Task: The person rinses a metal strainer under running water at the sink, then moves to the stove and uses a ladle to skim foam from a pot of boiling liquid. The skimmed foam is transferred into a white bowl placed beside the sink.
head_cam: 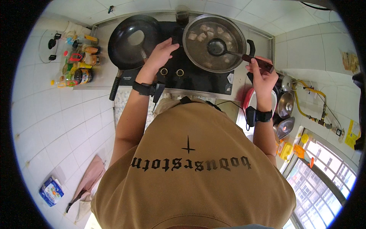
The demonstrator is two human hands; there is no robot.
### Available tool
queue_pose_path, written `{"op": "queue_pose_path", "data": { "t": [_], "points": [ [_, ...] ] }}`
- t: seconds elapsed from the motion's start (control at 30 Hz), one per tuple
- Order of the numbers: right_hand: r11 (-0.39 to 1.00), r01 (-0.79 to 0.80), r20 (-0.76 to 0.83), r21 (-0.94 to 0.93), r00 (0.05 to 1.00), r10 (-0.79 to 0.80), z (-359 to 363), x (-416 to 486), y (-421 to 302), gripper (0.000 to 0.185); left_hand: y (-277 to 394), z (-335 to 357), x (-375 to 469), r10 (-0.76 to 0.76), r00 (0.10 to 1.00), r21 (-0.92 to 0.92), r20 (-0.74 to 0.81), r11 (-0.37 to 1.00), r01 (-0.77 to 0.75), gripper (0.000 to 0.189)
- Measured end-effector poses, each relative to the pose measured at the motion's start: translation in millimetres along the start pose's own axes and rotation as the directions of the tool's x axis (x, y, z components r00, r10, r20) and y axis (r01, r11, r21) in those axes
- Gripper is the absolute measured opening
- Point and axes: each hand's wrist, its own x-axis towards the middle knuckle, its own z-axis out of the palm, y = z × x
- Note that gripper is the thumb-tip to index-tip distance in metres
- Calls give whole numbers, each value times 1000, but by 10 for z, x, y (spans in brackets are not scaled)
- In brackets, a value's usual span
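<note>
A black ladle (216,47) with a dark wooden handle is held in my right hand (263,71), its bowl inside a steel pot (185,54) at the right of the black cooktop (171,83). Pale chunks, apparently meat (202,37), lie in brownish liquid in the pot. My left hand (163,53) is raised between the pot and a black wok (123,48), fingers apart, with nothing seen in it. A spatula or similar utensil (136,37) rests in the wok, its lower part partly hidden by my left hand.
Bottles and jars (83,75) crowd the counter left of the wok, whose handle (115,87) juts over the front edge. A dark jar (182,16) stands behind the cooktop. At right are a red-rimmed basin (248,98), pot lids (286,105) and a yellow gas hose (298,100).
</note>
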Motion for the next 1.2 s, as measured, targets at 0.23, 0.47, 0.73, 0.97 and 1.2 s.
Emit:
{"op": "queue_pose_path", "data": {
  "t": [0.23,0.47,0.73,0.97,1.2],
  "points": [
    [999,-4,53,47,999,2,178,-62,22,18,-46,-10,20,3,1000,9,-4,1000,-3,88],
    [995,-45,73,91,997,39,349,-87,81,19,-58,9,13,15,1000,-11,2,1000,-15,88],
    [901,367,219,-232,922,-319,99,127,-85,19,-44,13,-12,19,1000,-7,0,1000,-19,89],
    [991,99,99,-87,991,-90,239,169,-142,21,-37,29,-39,29,1000,-12,-4,999,-29,89],
    [993,70,38,-90,997,-67,629,180,-101,19,-66,33,-26,33,999,-12,-12,999,-34,89]
  ]
}}
